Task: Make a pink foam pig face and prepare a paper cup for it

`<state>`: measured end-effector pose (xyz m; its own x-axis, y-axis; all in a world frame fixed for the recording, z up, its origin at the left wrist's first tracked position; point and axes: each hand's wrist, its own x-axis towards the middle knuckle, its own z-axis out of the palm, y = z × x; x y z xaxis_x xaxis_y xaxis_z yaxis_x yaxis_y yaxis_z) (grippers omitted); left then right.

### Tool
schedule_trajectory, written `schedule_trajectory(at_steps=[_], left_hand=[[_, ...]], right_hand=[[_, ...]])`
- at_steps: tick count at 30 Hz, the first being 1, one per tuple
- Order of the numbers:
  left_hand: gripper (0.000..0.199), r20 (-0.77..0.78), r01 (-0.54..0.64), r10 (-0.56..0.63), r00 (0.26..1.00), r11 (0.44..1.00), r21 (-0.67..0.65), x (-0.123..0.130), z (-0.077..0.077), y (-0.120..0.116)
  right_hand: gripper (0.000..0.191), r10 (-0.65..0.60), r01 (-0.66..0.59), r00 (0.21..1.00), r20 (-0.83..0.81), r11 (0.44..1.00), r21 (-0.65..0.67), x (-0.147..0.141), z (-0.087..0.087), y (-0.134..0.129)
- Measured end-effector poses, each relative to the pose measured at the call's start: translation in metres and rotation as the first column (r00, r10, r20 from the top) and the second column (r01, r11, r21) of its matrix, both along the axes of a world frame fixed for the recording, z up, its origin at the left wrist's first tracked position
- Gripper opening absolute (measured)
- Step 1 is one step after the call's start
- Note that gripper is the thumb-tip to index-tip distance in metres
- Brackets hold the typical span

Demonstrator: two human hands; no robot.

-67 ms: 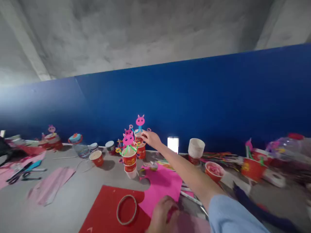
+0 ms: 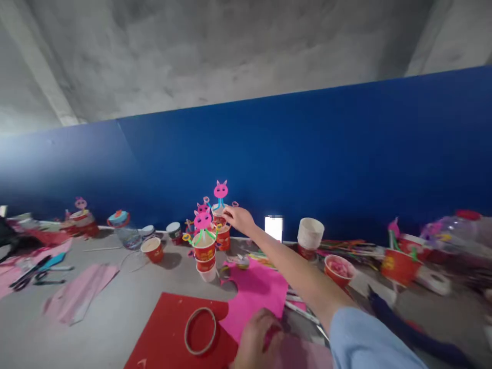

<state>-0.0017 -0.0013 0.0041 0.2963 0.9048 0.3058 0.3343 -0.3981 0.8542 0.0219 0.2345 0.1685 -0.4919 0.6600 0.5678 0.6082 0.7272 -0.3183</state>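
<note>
My right hand [image 2: 239, 219] reaches forward, its fingers pinched at the rim of a stacked paper cup [image 2: 220, 211] that carries a pink pig-like face [image 2: 220, 190] on blue stems. In front stands another stack of red cups [image 2: 205, 252] with a similar pink face [image 2: 202, 219] and green stems. Near the bottom edge my left hand [image 2: 259, 338] is curled and blurred over pink paper [image 2: 255, 289]; something dark pink shows by its fingers, too blurred to name. A ring [image 2: 186, 333] lies on red paper [image 2: 161, 320] to its left.
Scissors [image 2: 25, 279] and pale pink strips [image 2: 82, 292] lie on the left. A red cup [image 2: 152, 250] stands mid-left. White stacked cups [image 2: 310, 233], a cup of pink pieces [image 2: 340, 270], and a dark blue tool [image 2: 407, 330] are to the right. A blue partition [image 2: 307, 154] stands behind.
</note>
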Motion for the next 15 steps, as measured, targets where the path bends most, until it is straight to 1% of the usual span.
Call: schedule_trajectory(at_steps=[3,6,10,12,13,15], left_hand=[[0.015,0.002,0.021,-0.021,1.000,1.000,-0.005,-0.001,0.005,-0.001],[0.013,0.040,0.021,-0.022,0.999,0.999,0.028,-0.002,0.009,-0.004],[0.015,0.155,-0.002,-0.016,0.988,0.993,0.117,-0.006,0.015,-0.007],[0.017,0.226,-0.070,0.035,0.973,0.987,0.145,-0.013,0.020,-0.004],[0.017,0.252,-0.123,0.082,0.964,0.981,0.150,-0.016,0.023,0.000],[0.020,0.283,-0.251,0.209,0.936,0.961,0.120,-0.023,0.029,0.015]], right_hand=[[0.011,0.001,-0.001,1.000,-0.029,1.000,0.002,0.003,0.006,-0.001],[0.012,0.000,0.001,0.996,-0.086,1.000,0.008,0.012,0.015,-0.006],[0.010,-0.016,0.019,0.986,-0.166,1.000,0.016,0.036,0.024,-0.025],[0.011,-0.029,0.033,0.979,-0.202,0.999,0.017,0.054,0.026,-0.040],[0.011,-0.033,0.038,0.975,-0.218,0.999,0.015,0.064,0.026,-0.048],[0.013,-0.044,0.047,0.968,-0.247,0.999,0.007,0.085,0.027,-0.065]])
